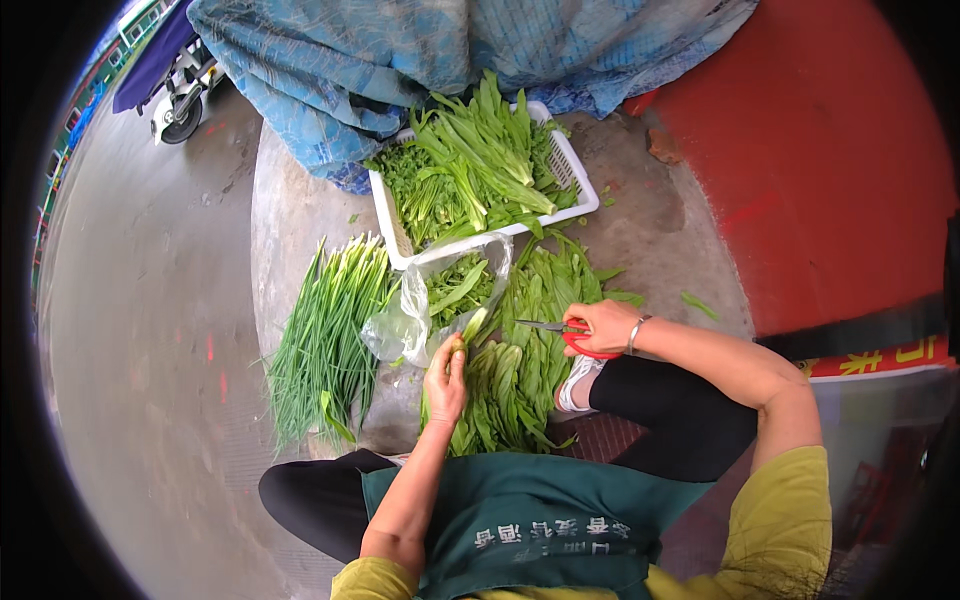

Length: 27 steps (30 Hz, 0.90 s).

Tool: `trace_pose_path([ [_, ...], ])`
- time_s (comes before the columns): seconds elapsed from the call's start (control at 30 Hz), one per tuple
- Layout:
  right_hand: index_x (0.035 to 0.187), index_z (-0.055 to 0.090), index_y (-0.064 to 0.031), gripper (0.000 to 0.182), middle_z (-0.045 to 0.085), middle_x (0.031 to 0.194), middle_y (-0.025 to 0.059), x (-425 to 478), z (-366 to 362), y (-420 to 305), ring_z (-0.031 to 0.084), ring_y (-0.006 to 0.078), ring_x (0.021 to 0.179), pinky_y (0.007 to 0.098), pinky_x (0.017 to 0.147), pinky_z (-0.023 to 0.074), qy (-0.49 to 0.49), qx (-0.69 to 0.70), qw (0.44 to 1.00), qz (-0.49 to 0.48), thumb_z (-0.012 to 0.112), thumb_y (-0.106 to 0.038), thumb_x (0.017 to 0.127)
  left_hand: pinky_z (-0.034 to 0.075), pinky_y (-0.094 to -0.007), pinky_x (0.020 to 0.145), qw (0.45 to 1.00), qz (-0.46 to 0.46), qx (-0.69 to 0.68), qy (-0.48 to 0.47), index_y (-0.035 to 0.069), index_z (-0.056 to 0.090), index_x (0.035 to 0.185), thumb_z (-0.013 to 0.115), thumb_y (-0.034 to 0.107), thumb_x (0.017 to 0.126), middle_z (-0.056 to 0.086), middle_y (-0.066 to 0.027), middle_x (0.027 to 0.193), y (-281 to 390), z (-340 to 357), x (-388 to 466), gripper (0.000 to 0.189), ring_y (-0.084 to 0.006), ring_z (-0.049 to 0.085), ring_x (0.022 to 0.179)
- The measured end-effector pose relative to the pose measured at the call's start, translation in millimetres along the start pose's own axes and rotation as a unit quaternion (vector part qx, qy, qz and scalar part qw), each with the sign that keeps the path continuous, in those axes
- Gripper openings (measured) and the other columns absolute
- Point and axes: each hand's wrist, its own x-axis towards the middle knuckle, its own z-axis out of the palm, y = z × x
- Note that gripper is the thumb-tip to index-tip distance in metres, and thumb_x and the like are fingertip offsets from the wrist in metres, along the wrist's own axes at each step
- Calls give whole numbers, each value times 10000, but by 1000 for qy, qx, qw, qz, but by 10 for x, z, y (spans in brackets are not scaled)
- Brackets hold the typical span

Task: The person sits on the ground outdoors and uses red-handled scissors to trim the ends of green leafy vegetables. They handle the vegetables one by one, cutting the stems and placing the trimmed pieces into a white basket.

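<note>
My left hand grips a leafy green stalk near its pale cut end, beside the mouth of a clear plastic bag. Trimmed leaves lie in that bag. In my right hand are red-handled scissors, their blades pointing left towards the stalk but apart from it. Whether the blades are parted is too small to tell. Beneath both hands spreads a pile of long-leaved greens, apparently leaf lettuce. A white plastic basket beyond it holds more lettuce and finer leafy herbs.
A bundle of green onions or chives lies on the concrete at left. Blue patterned cloth hangs behind the basket. A red surface is at right, with a brown stone-like lump near it. A scooter wheel stands far left.
</note>
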Motion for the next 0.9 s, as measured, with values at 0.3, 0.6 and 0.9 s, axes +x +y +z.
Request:
trace_pose_path([
  [0.3, 1117, 503, -61, 674, 578, 1041, 198, -653, -29, -647, 581, 352, 959, 407, 820, 463, 54, 71, 992, -87, 643, -598, 734, 436, -198, 745, 972, -105, -164, -129, 30, 565, 1211, 578, 175, 925, 606, 12, 1010, 892, -80, -17, 321, -52, 521, 855],
  [0.6, 1070, 533, -43, 642, 605, 851, 196, -623, 0, -718, 599, 353, 806, 420, 706, 466, 37, 82, 989, -121, 652, -578, 735, 424, -183, 703, 961, -119, -188, -163, 21, 580, 1175, 593, 142, 912, 603, 34, 939, 960, 0, -173, 289, -37, 508, 797],
  [0.9, 940, 616, 7, 590, 624, 730, 137, -470, 259, -369, 608, 255, 665, 339, 637, 474, 41, 181, 979, -89, 723, -524, 707, 435, -229, 868, 916, -224, -238, -232, 17, 539, 1234, 584, 90, 906, 617, -30, 1080, 775, 169, -200, 339, -90, 556, 963],
])
